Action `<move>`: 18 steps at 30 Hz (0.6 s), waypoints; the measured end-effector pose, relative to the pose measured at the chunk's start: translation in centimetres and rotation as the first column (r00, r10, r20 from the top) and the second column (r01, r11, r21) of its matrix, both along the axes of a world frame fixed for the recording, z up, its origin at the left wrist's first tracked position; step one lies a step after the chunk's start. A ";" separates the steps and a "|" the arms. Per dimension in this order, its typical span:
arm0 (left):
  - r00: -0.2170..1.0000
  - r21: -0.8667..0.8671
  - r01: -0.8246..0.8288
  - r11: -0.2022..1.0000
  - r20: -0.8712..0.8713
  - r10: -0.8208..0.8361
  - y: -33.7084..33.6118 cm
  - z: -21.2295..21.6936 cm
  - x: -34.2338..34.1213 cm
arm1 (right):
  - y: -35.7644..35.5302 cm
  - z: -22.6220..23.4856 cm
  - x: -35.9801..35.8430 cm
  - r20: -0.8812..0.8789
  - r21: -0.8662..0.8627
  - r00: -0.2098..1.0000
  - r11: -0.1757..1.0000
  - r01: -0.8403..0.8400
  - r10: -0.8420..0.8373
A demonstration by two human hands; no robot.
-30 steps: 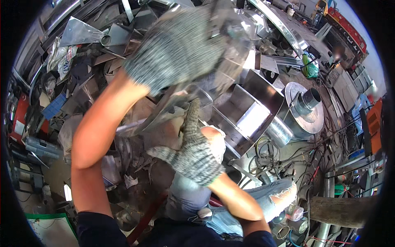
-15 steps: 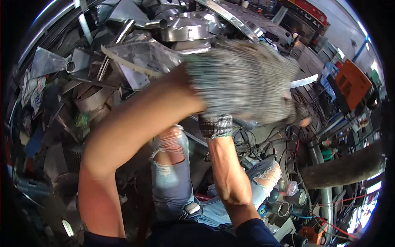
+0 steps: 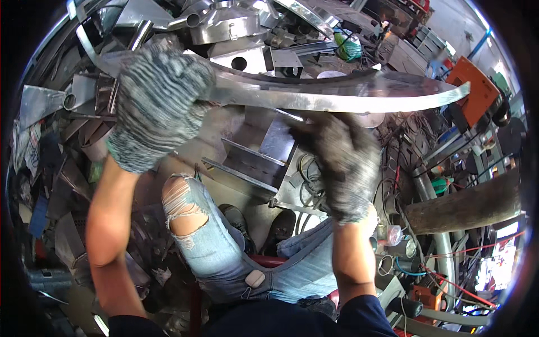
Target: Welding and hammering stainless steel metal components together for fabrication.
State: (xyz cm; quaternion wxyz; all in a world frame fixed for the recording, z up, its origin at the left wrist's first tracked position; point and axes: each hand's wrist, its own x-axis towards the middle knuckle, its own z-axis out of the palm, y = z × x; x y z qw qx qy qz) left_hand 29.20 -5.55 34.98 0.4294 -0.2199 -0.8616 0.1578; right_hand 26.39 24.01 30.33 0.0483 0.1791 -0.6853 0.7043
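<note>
A large curved steel blade (image 3: 337, 101), shaped like a broad machete, lies sideways across the view above my knees. Its bright edge faces me and the tip points right. My left hand (image 3: 160, 95), in a grey striped knit glove, is closed around its left end; the glove covers what part it grips. Just below the middle of the blade is my right hand (image 3: 345, 163), in a darker, dirty knit glove. Motion smears its fingers, so whether they touch the blade cannot be told.
Beneath the blade, a metal frame (image 3: 247, 174) stands on the floor by my shoes. Sheet-metal scraps (image 3: 45, 106) pile up at left, with a round steel housing (image 3: 224, 25) at the back. A thick pipe (image 3: 466, 212), cables and an orange panel (image 3: 471, 90) are at right.
My left hand has swung from the right across to the left, and the blade now shows along its length. My right hand, mostly hidden before, has come into sight below it.
</note>
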 end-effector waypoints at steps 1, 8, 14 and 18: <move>0.999 -0.007 0.034 0.999 -0.006 -0.034 -1.1 0.8 0.9 | 1.7 0.0 0.0 -0.074 -0.105 0.974 0.973 0.205 -0.213; 0.902 0.308 0.292 0.905 0.225 -0.368 -6.2 2.2 -1.9 | 13.0 -3.4 -4.6 -0.401 0.047 0.907 0.986 0.163 -0.131; 0.932 0.039 0.137 0.990 0.333 -0.142 -5.8 -3.1 -9.6 | 9.9 -10.4 2.4 -0.065 -0.161 0.957 0.949 0.271 -0.284; 0.688 -0.034 -0.048 0.998 0.723 0.058 -3.1 -3.8 -13.1 | 8.3 -14.0 4.7 0.108 -0.215 0.938 0.913 0.345 -0.329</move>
